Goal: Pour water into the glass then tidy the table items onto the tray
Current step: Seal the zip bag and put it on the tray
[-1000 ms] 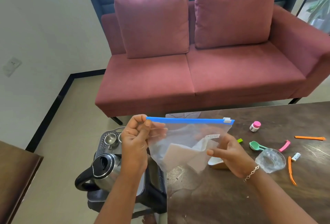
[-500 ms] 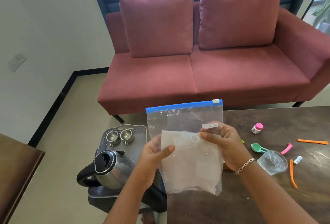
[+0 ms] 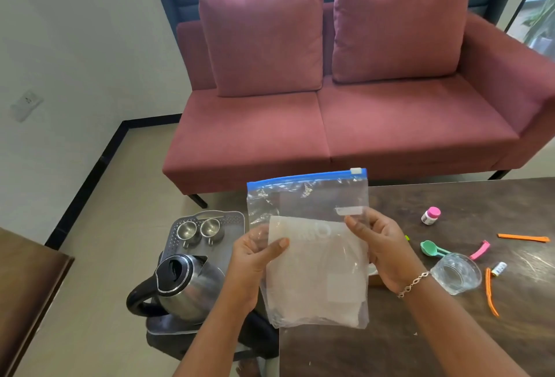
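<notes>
We hold a clear zip bag (image 3: 312, 271) upright in front of us w/ both hands, over the table's (image 3: 450, 331) far-left corner. Our left hand (image 3: 255, 259) pinches the bag's left edge, thumb across the front, fingers behind the plastic. Our right hand (image 3: 381, 244) grips the right edge, thumb on the front by a small white label, fingers curled behind; a chain bracelet (image 3: 413, 283) sits on that wrist. So both hands are clamped on the bag, set apart at its two sides. The blue zip strip (image 3: 300, 178) runs along the top, its white slider (image 3: 356, 170) at the right end. Inside lies a whitish sheet, filling the lower part.

The glass (image 3: 456, 276) sits on the table just right of our right wrist, well in from the left edge; can't tell if there's water in it. Around it: a green spoon (image 3: 428, 248) just beyond, a pink clip (image 3: 480, 250) & a small white tube (image 3: 499, 268) to its right, an orange strip (image 3: 491, 292) on its near-right side, a second orange strip (image 3: 523, 237) further right, a pink-capped bottle (image 3: 431, 215) nearer the far edge.

The tray (image 3: 235, 218) is off the table, past its left edge & lower, w/ two steel cups (image 3: 186, 230) side by side at its far end. A steel kettle (image 3: 186, 283), black handle & lid, stands nearer us than the cups; can't tell if it's on the same tray. A red sofa (image 3: 330, 124) stands beyond the table's far edge
</notes>
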Available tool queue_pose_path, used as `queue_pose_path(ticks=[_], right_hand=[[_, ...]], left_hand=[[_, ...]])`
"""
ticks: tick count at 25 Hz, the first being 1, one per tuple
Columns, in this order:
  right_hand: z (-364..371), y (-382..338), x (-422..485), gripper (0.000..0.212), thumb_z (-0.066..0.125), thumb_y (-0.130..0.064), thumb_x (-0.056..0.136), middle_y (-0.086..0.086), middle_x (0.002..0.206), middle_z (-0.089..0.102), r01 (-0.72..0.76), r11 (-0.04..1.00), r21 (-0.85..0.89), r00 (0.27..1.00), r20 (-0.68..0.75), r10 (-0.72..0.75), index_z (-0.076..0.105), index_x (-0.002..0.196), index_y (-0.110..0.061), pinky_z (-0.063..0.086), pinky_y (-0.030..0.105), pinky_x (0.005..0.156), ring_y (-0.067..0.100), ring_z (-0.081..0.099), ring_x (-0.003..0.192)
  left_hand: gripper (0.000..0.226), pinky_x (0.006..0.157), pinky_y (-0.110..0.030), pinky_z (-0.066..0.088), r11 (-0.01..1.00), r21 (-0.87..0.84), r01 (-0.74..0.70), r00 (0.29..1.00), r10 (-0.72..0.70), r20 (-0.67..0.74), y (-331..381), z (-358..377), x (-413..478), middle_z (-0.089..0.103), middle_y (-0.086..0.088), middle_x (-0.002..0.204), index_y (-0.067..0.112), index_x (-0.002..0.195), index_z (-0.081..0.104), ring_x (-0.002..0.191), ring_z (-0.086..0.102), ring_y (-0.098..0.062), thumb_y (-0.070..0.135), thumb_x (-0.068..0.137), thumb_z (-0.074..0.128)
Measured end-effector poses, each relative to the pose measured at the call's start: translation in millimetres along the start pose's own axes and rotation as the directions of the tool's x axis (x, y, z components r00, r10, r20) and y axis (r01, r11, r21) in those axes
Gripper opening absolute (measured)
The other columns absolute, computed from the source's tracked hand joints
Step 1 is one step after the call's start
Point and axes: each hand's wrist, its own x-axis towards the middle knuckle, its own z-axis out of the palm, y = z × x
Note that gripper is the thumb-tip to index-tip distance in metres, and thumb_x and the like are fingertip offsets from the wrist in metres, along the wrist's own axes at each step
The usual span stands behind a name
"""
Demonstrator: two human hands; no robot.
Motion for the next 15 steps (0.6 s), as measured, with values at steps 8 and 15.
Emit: queue_pose_path(ticks=[8, 15], right_hand=[[1, -3, 3, 0.007, 0.062, -0.006, 0.080, 0.000, 0.061, 0.067, 0.045, 0.991, -0.122, 0.990, -0.126, -0.060, 0.066, 0.074, -0.006, 0.053, 0.026, 0.055, 0.009, 0.060, 0.058], [2, 1, 3, 0.038, 0.067, 0.002, 0.074, 0.002, 0.064, 0.065, 0.150, 0.985, -0.088, 0.957, -0.239, -0.167, 0.048, 0.091, -0.026, 0.055, 0.019, 0.054, 0.013, 0.063, 0.060]], left_hand=[[0.015, 0.061, -0.023, 0.057, 0.981, 0.059, -0.186, 0.964, 0.194, -0.183, 1, 11, 4, 0.074, -0.005, 0.071, 0.004, 0.082, 0.066, 0.065, 0.069, -0.014, 0.015, 0.081, 0.057], [0.010, 0.058, -0.036, 0.039, 0.961, 0.082, -0.264, 0.860, 0.273, -0.431, -8, 20, 9, 0.054, -0.012, 0.063, 0.019, 0.081, 0.061, 0.063, 0.043, -0.027, 0.013, 0.082, 0.067]])
